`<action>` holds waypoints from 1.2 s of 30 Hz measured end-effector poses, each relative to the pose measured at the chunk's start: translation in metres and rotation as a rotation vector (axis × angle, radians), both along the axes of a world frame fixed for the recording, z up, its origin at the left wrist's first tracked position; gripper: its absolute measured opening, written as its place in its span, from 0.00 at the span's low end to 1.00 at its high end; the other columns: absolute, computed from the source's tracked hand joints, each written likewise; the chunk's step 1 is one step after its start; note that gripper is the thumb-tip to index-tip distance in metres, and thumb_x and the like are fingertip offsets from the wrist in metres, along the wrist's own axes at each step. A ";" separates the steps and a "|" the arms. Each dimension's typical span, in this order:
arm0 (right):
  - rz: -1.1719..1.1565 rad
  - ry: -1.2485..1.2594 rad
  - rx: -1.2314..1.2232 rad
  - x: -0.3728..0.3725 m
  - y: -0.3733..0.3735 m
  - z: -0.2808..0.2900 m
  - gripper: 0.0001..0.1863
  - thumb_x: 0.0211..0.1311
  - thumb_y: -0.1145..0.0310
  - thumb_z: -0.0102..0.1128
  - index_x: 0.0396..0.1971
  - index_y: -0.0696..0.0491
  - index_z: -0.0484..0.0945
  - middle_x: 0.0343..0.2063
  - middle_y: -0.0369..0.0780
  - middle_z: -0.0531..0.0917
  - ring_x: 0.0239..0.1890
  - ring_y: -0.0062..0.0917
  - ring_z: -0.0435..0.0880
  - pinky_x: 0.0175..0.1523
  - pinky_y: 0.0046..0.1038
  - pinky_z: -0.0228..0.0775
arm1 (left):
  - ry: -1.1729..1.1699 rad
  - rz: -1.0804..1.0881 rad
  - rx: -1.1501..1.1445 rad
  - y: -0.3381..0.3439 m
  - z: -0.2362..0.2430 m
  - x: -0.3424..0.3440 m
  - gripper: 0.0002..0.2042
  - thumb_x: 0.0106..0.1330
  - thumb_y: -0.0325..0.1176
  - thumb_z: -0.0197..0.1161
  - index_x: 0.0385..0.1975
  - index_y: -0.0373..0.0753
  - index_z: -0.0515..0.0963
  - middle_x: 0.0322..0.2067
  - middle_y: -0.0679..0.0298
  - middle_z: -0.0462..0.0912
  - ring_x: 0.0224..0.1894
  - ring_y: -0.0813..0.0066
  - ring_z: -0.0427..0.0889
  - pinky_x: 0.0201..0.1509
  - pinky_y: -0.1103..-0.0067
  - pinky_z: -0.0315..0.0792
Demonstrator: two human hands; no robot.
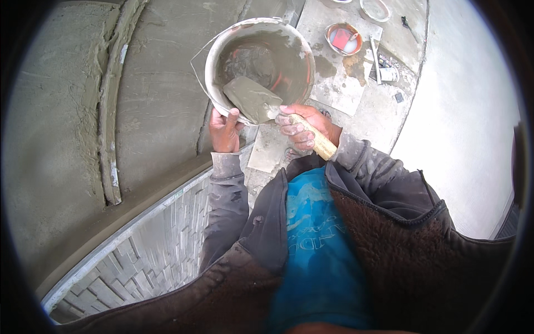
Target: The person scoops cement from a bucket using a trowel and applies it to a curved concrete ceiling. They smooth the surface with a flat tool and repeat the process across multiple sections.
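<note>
Clamping fingers of right hand [305, 127] round wooden handle [320, 139] of trowel [266, 106], upper centre | pinching near rim of bucket [301, 72] with left hand [225, 132] | likely stiff, blade-heavy, slick with wet mortar [245, 94]; best gripped by wood.

Lt side: a grey plastered wall [161, 100] is taking up most of the bkgd, w/ a raised strip [108, 133] running along it, edges looking rough. Bottom lt, a pale trim [147, 215] is curving along the top of a stone-clad wall [150, 261], its thin grey blocks sitting uneven. Up top, lt-grey floor slabs [372, 119] are showing a dark stain [325, 68] & a brown patch [355, 68]. Rt side: a big white surface [461, 128] is stretching down, wall or floor unclear. Bright light is washing it out.
</note>
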State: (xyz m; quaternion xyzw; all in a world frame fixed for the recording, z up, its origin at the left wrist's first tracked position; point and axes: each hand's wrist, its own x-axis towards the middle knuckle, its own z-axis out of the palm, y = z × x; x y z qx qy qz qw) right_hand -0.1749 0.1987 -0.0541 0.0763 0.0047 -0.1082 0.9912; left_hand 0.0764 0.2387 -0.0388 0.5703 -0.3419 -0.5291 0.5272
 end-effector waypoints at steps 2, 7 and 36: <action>-0.058 -0.149 -0.030 0.019 0.002 0.024 0.17 0.75 0.55 0.44 0.29 0.49 0.70 0.17 0.31 0.72 0.10 0.18 0.72 0.15 0.26 0.69 | 0.327 0.123 -0.051 0.010 0.015 -0.005 0.21 0.73 0.34 0.60 0.63 0.37 0.65 0.52 0.59 0.79 0.51 0.69 0.82 0.50 0.72 0.84; -0.484 -0.132 -0.310 0.072 -0.045 0.135 0.15 0.73 0.55 0.48 0.34 0.52 0.73 0.19 0.33 0.75 0.14 0.20 0.76 0.18 0.27 0.72 | 0.312 0.159 0.048 0.065 -0.009 0.034 0.21 0.75 0.35 0.57 0.64 0.38 0.64 0.57 0.58 0.76 0.54 0.64 0.81 0.54 0.65 0.82; 0.311 1.155 -1.881 -0.008 -0.015 -0.067 0.29 0.65 0.45 0.57 0.37 0.63 0.77 0.28 0.53 0.83 0.31 0.47 0.84 0.41 0.44 0.74 | 0.277 0.195 0.328 0.041 -0.108 -0.007 0.17 0.64 0.22 0.60 0.52 0.36 0.71 0.46 0.58 0.79 0.44 0.64 0.84 0.45 0.67 0.83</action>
